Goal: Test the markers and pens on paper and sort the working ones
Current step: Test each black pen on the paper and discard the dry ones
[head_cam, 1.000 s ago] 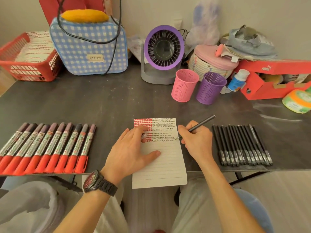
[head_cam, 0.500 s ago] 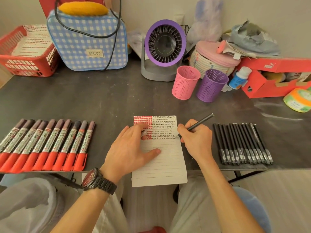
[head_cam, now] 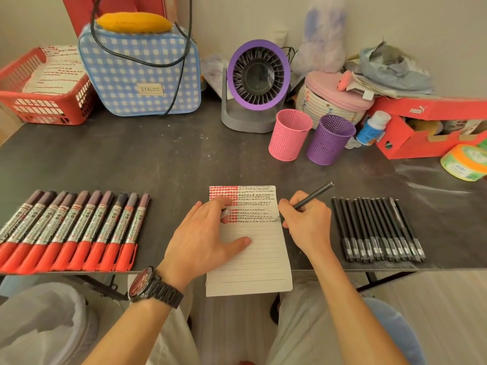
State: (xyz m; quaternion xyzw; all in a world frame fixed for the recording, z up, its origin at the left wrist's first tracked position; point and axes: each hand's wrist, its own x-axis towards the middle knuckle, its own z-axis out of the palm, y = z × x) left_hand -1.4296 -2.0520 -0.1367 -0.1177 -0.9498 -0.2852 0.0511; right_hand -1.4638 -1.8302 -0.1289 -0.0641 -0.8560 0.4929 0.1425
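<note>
A lined paper sheet [head_cam: 250,256] lies at the table's front edge, its top rows filled with red blots and black scribbles. My right hand [head_cam: 307,225] grips a black pen [head_cam: 315,194], tip down at the sheet's right edge beside the lowest scribbled row. My left hand [head_cam: 203,238] rests on the sheet with the thumb stretched out, and a small clear pen cap [head_cam: 224,213] is pinched between its fingers. A row of several red-capped markers [head_cam: 71,230] lies to the left. To the right is a row of several black pens [head_cam: 379,230].
Pink mesh cup [head_cam: 289,134] and purple mesh cup [head_cam: 329,138] stand behind the sheet. Further back are a purple fan [head_cam: 257,85], a checked blue bag [head_cam: 139,69], a red basket [head_cam: 44,101], a red shoebox [head_cam: 427,127] and a tape roll [head_cam: 465,162]. A bin liner [head_cam: 39,317] sits lower left.
The pen tip has crept a little to the right along the lowest scribbled row. My left hand has stayed on the sheet. The view has shifted slightly.
</note>
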